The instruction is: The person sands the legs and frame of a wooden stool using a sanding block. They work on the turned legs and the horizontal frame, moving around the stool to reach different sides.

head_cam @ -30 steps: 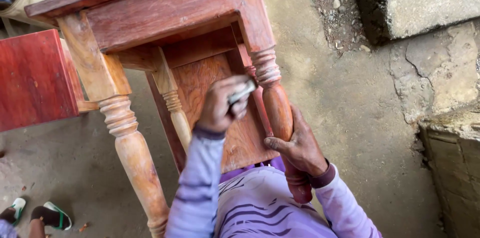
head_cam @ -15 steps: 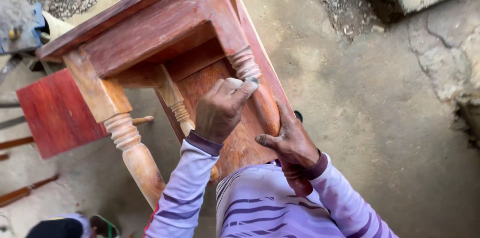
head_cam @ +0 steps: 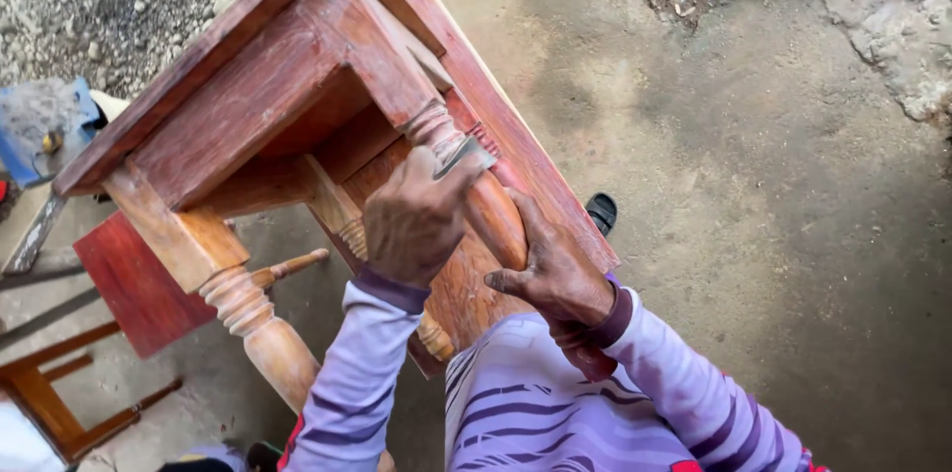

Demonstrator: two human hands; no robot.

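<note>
Nearest, the right hand (head_cam: 555, 274) clamps its grip round the turned leg (head_cam: 491, 204) to steady the tilted wooden table (head_cam: 258, 95), while the left hand (head_cam: 412, 219) presses a folded grey abrasive piece (head_cam: 464, 155) (probably sandpaper) against that leg, beyond which lies the dusty concrete floor (head_cam: 773, 184).

This is an open-air woodworking yard, a rough outdoor workshop rather than a room. The ground (head_cam: 773, 234) is bare packed earth and stained concrete, with loose gravel (head_cam: 109, 6) at one edge. An unfinished reddish-brown wooden table (head_cam: 258, 105) with turned legs lies tipped on its side, and other red-stained furniture pieces (head_cam: 129, 284) stand beside it on the dirt.
</note>
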